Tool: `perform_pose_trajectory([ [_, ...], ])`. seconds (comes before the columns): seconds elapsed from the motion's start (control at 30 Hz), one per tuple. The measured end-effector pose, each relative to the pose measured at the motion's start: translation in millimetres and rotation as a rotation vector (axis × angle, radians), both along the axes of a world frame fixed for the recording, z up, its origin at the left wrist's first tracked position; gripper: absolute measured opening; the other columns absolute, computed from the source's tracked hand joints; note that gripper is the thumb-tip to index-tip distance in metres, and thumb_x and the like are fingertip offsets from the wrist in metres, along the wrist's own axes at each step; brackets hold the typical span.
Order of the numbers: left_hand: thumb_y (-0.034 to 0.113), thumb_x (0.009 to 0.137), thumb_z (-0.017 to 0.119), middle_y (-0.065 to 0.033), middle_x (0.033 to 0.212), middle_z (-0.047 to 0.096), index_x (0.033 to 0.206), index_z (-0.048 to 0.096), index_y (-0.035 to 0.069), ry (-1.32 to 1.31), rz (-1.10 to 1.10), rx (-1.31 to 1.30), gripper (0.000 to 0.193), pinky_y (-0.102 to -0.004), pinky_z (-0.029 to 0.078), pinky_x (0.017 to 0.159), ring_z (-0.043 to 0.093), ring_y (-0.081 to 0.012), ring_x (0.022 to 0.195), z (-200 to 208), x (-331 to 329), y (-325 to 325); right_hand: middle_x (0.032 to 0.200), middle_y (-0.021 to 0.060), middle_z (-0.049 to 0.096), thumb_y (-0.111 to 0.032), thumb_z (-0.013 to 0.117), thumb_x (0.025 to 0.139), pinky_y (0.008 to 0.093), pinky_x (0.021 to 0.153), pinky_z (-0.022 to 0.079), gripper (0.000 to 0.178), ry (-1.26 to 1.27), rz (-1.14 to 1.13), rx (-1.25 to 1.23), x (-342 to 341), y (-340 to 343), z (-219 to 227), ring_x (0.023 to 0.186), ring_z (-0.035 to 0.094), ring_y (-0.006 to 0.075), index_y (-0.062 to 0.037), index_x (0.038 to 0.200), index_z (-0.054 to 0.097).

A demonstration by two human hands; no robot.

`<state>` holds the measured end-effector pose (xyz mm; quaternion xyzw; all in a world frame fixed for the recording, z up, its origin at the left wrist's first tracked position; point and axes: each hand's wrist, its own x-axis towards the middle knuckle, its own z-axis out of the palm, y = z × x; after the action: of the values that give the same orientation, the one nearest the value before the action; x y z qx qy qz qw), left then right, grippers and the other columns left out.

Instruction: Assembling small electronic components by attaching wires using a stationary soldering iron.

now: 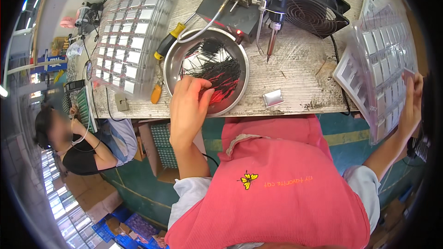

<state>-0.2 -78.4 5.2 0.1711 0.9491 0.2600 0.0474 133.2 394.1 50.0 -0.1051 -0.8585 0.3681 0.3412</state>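
My left hand [187,108] reaches over the near left rim of a round steel bowl [245,74]. Its thumb and index finger curl close together above the wires; whatever lies between them is too small to make out. Black wires [217,71] and red wires [224,93] fill the bowl in a loose heap. At the far right, my right hand [410,106] is closed on a small flat piece [408,75] at the edge of a clear plastic tray [376,67] with silver flat pieces in its pockets. One silver rectangular piece [273,97] lies alone near the table's front edge.
A soldering iron [272,41] hangs tip down behind the bowl, beside a black fan [316,16]. Stacked clear trays [129,37] stand at the left. A yellow-and-black screwdriver [170,41] leans by the bowl. Another person [83,143] sits at the left.
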Motion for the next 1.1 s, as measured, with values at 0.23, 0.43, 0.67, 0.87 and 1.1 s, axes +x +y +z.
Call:
perform_pose_trajectory([
  [0.23,0.01,0.08,0.064,-0.0094,0.088,0.056,0.089,0.064,0.006,0.066,0.015,-0.064,0.01,-0.0395,0.044,0.075,0.054,-0.0301,0.086,-2.9,5.6,2.5,0.101,0.0105,0.043,0.017,0.051,0.081,0.0295,0.071,0.053,0.034,0.168,0.343,-0.433,-11.3,-139.1,-7.3,0.091,0.051,0.017,-0.0114,0.081,0.031],
  [0.43,0.009,0.083,0.062,-0.0108,0.086,0.056,0.088,0.061,0.004,0.119,-0.055,-0.05,0.007,-0.0395,0.043,0.074,0.054,-0.0308,0.085,-10.7,2.1,-0.6,0.101,0.009,0.038,0.014,0.051,0.082,0.0288,0.08,0.049,0.031,-0.11,0.464,-0.365,-30.2,-170.5,-47.0,0.086,0.043,0.0135,-0.009,0.089,0.031],
  [0.67,0.011,0.088,0.059,-0.0109,0.084,0.061,0.09,0.061,0.003,0.068,0.097,0.091,0.008,-0.0373,0.044,0.07,0.057,-0.0281,0.077,-12.6,2.8,1.9,0.1,0.0102,0.044,-0.009,0.059,0.082,0.0293,0.081,0.037,0.024,-0.16,0.614,-0.465,-50.5,-188.1,-65.5,0.087,0.042,0.0177,-0.0077,0.091,0.037],
  [0.87,0.009,0.095,0.051,-0.0034,0.076,0.062,0.109,0.057,0.001,-0.238,0.302,0.541,0.017,-0.0194,0.04,0.054,0.049,-0.0049,0.059,-14.1,2.5,1.9,0.09,0.0114,0.048,-0.012,0.053,0.087,0.0297,0.075,0.038,0.014,-0.189,0.587,-0.442,-55.0,-192.5,-68.9,0.078,0.045,0.0204,-0.002,0.081,0.044],
  [1.1,0.005,0.094,0.052,-0.0057,0.081,0.063,0.116,0.057,0.001,-0.21,0.237,0.573,0.023,-0.0212,0.045,0.059,0.052,-0.007,0.063,-16.3,2.6,1.6,0.09,0.0115,0.049,-0.009,0.052,0.087,0.03,0.073,0.039,0.011,-0.187,0.61,-0.375,-58.2,-191.2,-73.5,0.078,0.047,0.0205,-0.0015,0.081,0.047],
])
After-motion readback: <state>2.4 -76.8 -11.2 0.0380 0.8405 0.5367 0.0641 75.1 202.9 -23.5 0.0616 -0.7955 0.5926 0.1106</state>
